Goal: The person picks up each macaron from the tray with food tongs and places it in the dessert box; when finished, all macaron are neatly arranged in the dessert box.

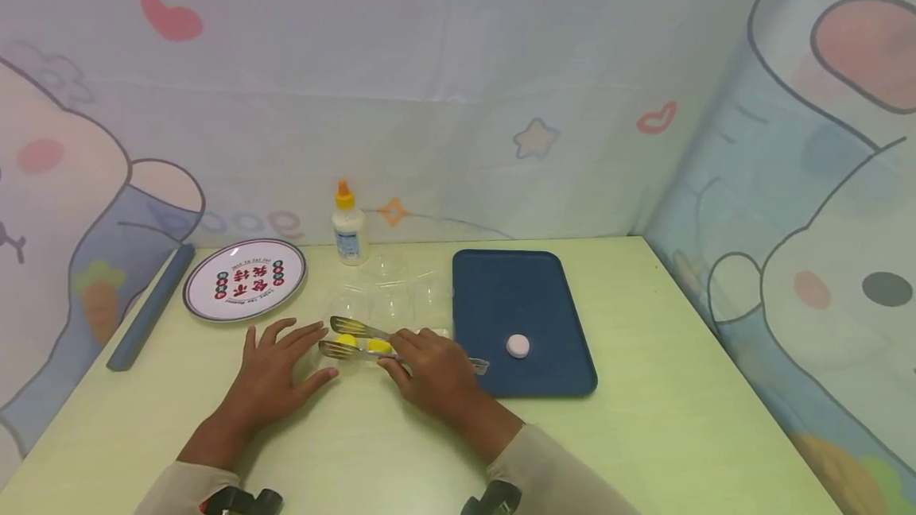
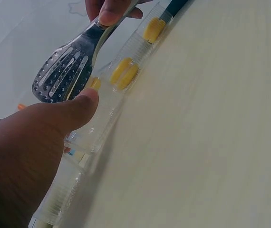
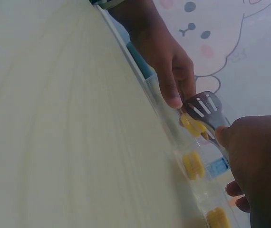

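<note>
Inside the clear, ribbed plastic container [image 1: 393, 305] are rounded yellow pieces [image 3: 193, 165]; above it, the right hand [image 1: 435, 370] grips slotted, dimpled metal tongs [image 2: 65, 67]; at its left end, the left hand [image 1: 268, 378] is spread.

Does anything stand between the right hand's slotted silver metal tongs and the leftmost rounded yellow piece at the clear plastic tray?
Nothing visible does: the tongs in the right hand have their heads on either side of the yellow piece. The left hand is close by, but not between them.
</note>
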Demonstrator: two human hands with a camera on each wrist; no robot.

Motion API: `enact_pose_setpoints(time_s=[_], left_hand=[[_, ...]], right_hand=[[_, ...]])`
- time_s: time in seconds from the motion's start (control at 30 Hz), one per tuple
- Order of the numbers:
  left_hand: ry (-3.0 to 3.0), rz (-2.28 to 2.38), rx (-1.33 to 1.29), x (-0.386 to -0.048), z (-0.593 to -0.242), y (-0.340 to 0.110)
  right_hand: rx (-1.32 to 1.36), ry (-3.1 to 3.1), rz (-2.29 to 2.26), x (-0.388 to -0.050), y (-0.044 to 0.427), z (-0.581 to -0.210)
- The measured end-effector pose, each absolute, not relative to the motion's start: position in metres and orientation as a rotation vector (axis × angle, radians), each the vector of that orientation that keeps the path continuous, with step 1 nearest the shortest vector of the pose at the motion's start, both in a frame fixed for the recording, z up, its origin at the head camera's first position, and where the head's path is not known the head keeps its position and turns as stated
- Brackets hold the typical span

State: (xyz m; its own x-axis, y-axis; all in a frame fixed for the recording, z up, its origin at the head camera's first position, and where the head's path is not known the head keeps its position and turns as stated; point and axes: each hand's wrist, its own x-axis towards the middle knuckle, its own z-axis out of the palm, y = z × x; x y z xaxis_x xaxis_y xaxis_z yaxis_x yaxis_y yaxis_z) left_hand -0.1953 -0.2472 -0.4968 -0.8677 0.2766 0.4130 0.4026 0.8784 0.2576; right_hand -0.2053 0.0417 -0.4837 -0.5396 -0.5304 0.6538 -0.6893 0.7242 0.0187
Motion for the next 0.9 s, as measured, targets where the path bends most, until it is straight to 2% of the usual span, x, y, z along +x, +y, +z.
enact_pose_setpoints(time_s=[0.9], left_hand=[[-2.697, -0.497, -0.501, -0.1946, -0.4959, -0.2475]], right_hand=[[0.926, -2.266, 0.19, -0.2015, 0.0316, -0.483]])
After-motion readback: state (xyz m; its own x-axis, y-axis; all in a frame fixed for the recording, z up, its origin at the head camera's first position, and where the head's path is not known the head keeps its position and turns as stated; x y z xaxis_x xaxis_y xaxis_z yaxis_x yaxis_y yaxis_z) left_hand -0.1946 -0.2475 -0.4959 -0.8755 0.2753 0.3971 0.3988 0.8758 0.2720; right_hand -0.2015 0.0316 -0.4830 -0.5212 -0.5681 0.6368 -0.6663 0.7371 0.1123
